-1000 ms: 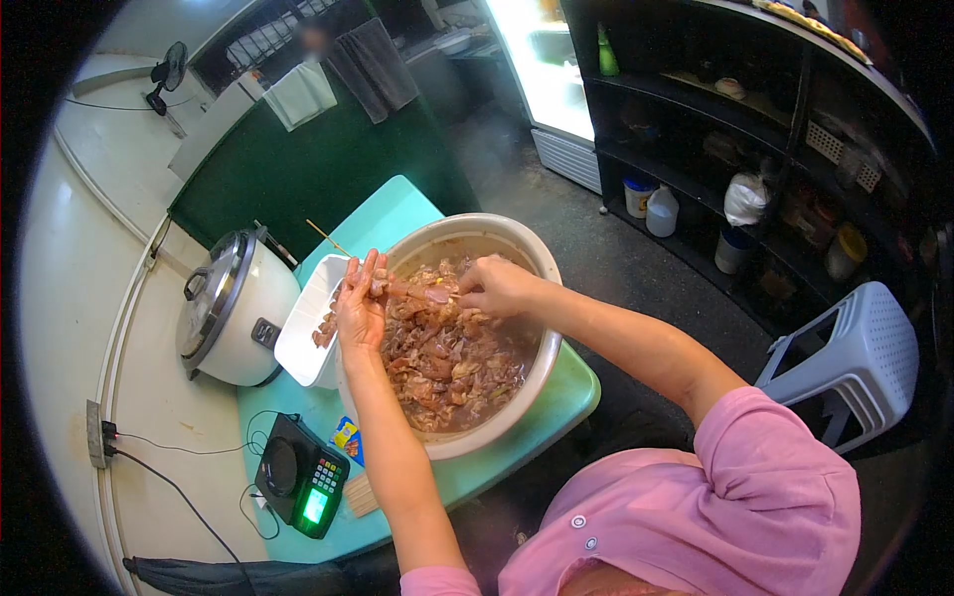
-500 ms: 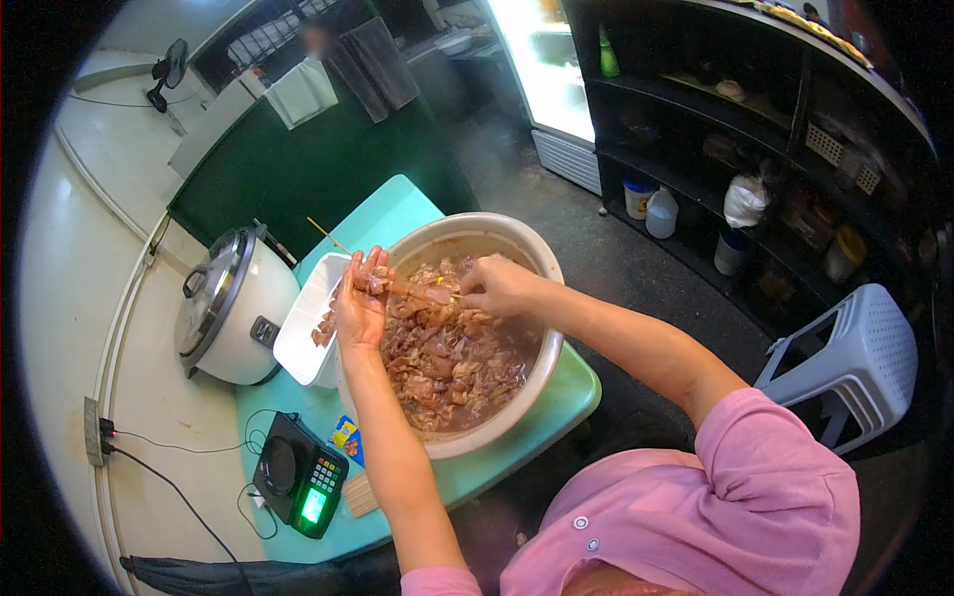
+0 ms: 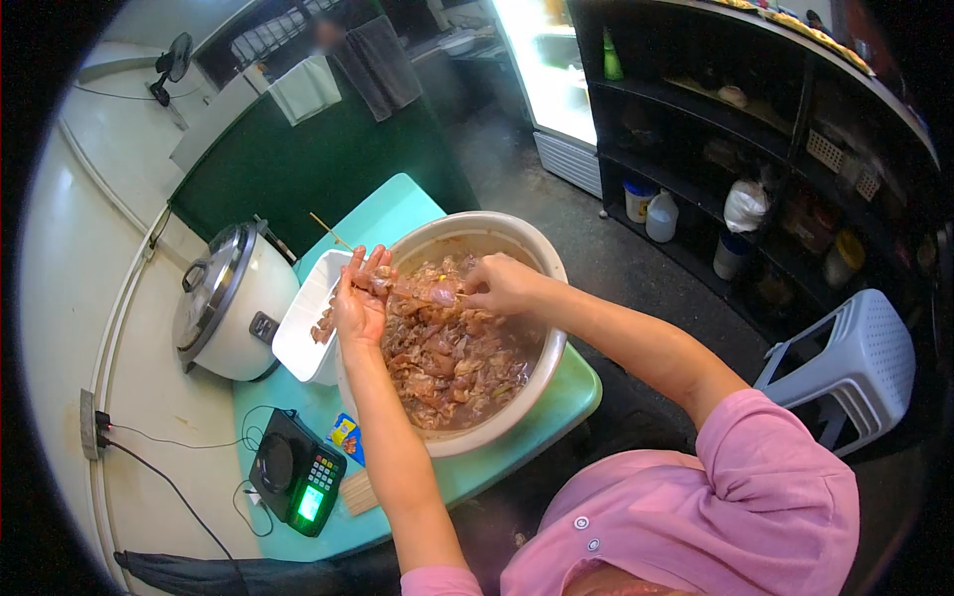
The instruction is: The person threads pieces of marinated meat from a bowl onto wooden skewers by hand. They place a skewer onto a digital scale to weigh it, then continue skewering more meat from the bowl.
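A large round basin [image 3: 550,350] holds sliced raw meat [image 3: 447,363] in brownish liquid. Over its left side my left hand [image 3: 362,303] is palm up, its fingers partly curled under a strip of meat on a skewer [image 3: 417,293]. My right hand [image 3: 505,285] is closed in a pinch at the other end of that skewered meat; its fingertips are partly hidden. A white tray [image 3: 306,316] with some meat in it stands left of the basin, partly behind my left hand. A thin stick [image 3: 330,231] slants up beyond the tray.
On the turquoise table [image 3: 397,204] are a scale [image 3: 296,477] with a lit display, a blue-yellow packet [image 3: 346,437] and a bundle of sticks [image 3: 360,493]. A rice cooker [image 3: 237,308] stands at the left. Grey stools [image 3: 860,363] and black shelves [image 3: 696,129] are at the right.
The camera view has shifted very slightly. Both hands hold nearly the same places, with small movements of the fingers at the meat.
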{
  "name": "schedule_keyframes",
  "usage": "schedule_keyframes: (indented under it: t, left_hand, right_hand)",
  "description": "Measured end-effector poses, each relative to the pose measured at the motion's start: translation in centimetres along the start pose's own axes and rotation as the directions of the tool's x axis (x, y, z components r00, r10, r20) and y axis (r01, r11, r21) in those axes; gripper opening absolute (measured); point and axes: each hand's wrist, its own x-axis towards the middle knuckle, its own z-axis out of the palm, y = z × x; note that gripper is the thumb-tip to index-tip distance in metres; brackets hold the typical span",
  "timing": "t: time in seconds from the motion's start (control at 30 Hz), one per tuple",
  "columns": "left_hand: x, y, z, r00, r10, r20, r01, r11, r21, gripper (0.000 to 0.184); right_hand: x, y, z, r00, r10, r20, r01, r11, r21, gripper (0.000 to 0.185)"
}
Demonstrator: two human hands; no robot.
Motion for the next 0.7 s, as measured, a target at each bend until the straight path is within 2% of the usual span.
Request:
schedule_keyframes:
  t: [0.23,0.37,0.7]
  left_hand:
    - [0.14,-0.12,-0.30,1.000,0.006,0.000,-0.006,0.999,-0.044,0.043]
    - [0.46,-0.44,-0.68,1.000,0.022,-0.008,-0.022,1.000,0.019,0.044]
    - [0.05,-0.07,-0.29,0.998,-0.024,-0.052,0.025,1.000,0.013,0.039]
  right_hand:
    - [0.02,0.25,0.22,0.999,-0.030,-0.033,0.030,1.000,-0.002,0.021]
    - [0.05,0.30,0.25,0.999,-0.040,-0.033,0.040,0.999,-0.005,0.021]
    - [0.28,0.48,0.33,1.000,0.011,0.015,-0.011,1.000,-0.012,0.018]
